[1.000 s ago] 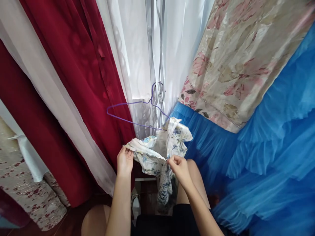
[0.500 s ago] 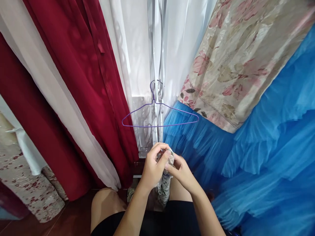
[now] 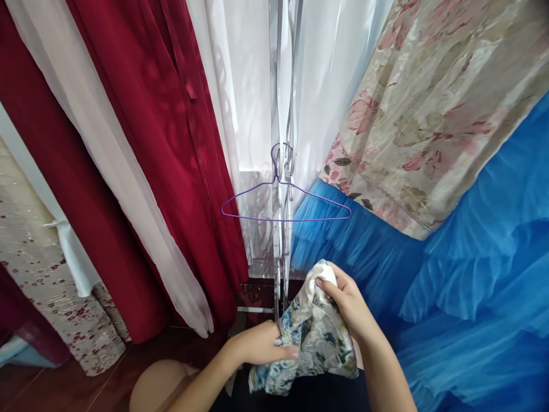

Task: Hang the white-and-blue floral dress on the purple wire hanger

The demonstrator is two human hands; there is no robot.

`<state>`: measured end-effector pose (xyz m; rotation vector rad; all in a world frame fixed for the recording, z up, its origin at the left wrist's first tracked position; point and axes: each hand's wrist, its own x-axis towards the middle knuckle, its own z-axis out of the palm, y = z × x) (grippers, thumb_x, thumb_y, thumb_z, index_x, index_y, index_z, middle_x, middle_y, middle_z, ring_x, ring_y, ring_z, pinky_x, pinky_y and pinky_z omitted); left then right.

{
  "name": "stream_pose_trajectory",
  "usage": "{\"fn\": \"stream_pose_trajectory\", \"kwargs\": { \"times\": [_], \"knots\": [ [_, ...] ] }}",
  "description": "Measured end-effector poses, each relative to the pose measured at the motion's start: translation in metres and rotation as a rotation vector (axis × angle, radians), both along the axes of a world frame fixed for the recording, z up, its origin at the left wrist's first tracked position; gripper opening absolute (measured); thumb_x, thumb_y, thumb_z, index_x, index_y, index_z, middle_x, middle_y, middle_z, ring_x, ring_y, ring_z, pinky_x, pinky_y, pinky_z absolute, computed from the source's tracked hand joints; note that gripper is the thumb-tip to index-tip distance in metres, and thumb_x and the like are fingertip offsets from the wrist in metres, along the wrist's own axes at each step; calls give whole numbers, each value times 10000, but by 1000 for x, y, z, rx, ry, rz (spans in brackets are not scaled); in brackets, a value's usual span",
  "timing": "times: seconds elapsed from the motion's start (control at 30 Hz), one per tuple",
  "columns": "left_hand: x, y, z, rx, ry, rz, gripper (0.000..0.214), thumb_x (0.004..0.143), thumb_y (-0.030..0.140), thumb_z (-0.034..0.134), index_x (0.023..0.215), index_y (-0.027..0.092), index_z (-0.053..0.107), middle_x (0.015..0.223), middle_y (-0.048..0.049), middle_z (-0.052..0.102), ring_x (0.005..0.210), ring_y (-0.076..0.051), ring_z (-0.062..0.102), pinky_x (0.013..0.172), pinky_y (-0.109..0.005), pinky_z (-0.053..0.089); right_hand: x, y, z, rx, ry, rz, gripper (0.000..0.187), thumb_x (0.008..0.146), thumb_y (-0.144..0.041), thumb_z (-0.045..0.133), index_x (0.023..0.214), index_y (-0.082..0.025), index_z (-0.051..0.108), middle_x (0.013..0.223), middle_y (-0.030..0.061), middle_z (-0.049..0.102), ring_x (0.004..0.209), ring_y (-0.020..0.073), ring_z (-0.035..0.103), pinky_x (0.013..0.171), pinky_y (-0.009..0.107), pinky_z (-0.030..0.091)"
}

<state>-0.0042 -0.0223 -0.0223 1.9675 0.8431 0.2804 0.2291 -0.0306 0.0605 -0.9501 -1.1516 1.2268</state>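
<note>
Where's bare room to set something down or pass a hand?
Set-down: bare floor, lower left, between flecked cloth and knee. Passing: likely below hanger, above garment, right of straps; depth unclear. Crowded: blue tulle fills the right, red drape upper left.

I see room between the lower bar of the purple hanger (image 3: 286, 220) and the bunched floral cloth (image 3: 323, 337), though the white straps (image 3: 282, 86) hang down through it. The hanger's wire frame bars a straight upward path. I could move a hand between the left hand (image 3: 268, 343) and the red drape (image 3: 180, 149), which walls that side. Blue tulle (image 3: 467, 297) crowds close beside the right hand (image 3: 350, 300).
</note>
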Motion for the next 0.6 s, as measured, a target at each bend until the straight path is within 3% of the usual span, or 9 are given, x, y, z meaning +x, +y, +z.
{"fn": "stream_pose_trajectory", "kwargs": {
  "times": [0.1,0.17,0.23,0.33,0.43,0.5,0.6],
  "knots": [
    [-37,17,-15,88,-36,65,101,704,292,785,726,225,711,772,-7,703,717,-222,639,751,-316,509,14,6,8,102,-142,-61,137,846,-312,670,928,-209,630,785,-3,613,678,169,531,612,250,414],
    [-61,42,-5,192,-157,203,73,706,215,740,653,239,695,775,-27,694,769,-237,644,789,-326,504,20,12,13,183,-260,-122,162,854,-278,635,1001,-211,652,843,12,635,720,182,552,638,259,426],
    [-82,73,19,352,-294,397,95,670,158,715,640,248,706,781,-56,687,825,-261,642,825,-336,495,20,21,17,235,-344,-138,278,863,-265,599,1128,-211,661,932,38,668,775,201,585,681,279,454],
    [-107,121,66,462,-348,493,135,687,136,645,688,243,727,856,-68,696,896,-268,620,895,-337,462,9,44,20,311,-394,-142,426,863,-267,569,1278,-202,643,1047,70,698,873,232,624,772,320,492],
    [-125,161,105,583,-357,598,190,675,73,588,670,224,702,793,-56,653,817,-237,574,867,-300,442,-10,78,20,382,-423,-172,611,858,-277,573,1458,-180,516,1144,89,702,948,250,636,874,367,495],
    [-132,179,125,645,-361,671,207,669,38,553,642,212,662,746,-50,614,765,-223,540,839,-286,431,-22,101,21,398,-468,-199,674,866,-300,570,1510,-147,443,1171,112,706,945,258,647,888,392,499],
    [-132,193,147,715,-368,738,219,687,25,519,717,196,654,810,-56,626,816,-223,542,849,-283,412,-31,128,23,408,-540,-286,578,871,-327,558,1408,-114,545,1248,155,689,1044,285,652,931,406,488]
  ]
}}
